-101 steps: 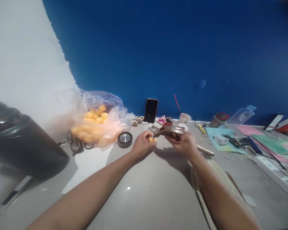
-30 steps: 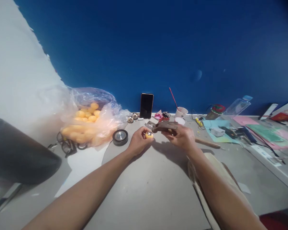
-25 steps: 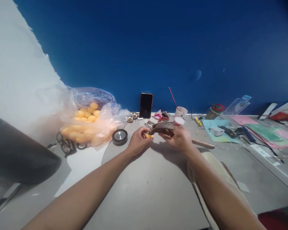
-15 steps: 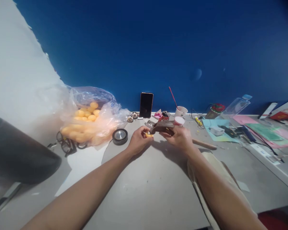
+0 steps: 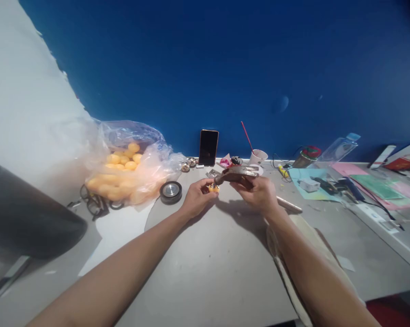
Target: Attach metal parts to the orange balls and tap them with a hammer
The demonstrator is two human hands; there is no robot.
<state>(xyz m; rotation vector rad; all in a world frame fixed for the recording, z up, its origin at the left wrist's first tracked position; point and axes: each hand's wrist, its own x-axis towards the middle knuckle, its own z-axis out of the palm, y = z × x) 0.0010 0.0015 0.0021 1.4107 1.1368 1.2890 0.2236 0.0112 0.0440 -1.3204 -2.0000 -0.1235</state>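
Note:
My left hand [image 5: 197,198] pinches a small orange ball [image 5: 213,189] with shiny, silvery bits on its top, low over the grey table [image 5: 205,272]. My right hand [image 5: 259,193] is closed round a hammer [image 5: 237,173] near its dark metal head. One end of the head points left and rests on or just over the top of the ball; which of the two I cannot tell. The wooden handle sticks out to the right below my wrist.
A clear bag of orange balls [image 5: 123,181] lies left, near a round black-rimmed tin [image 5: 171,192]. Behind my hands stand a phone [image 5: 208,147], two shiny balls [image 5: 188,164] and a paper cup [image 5: 258,157] with a red stick. Papers [image 5: 314,184] and a bottle [image 5: 339,149] lie right.
The hammer has turned a little in my right hand, so its side shows more and its handle end has shifted left. My left hand keeps the ball in nearly the same place.

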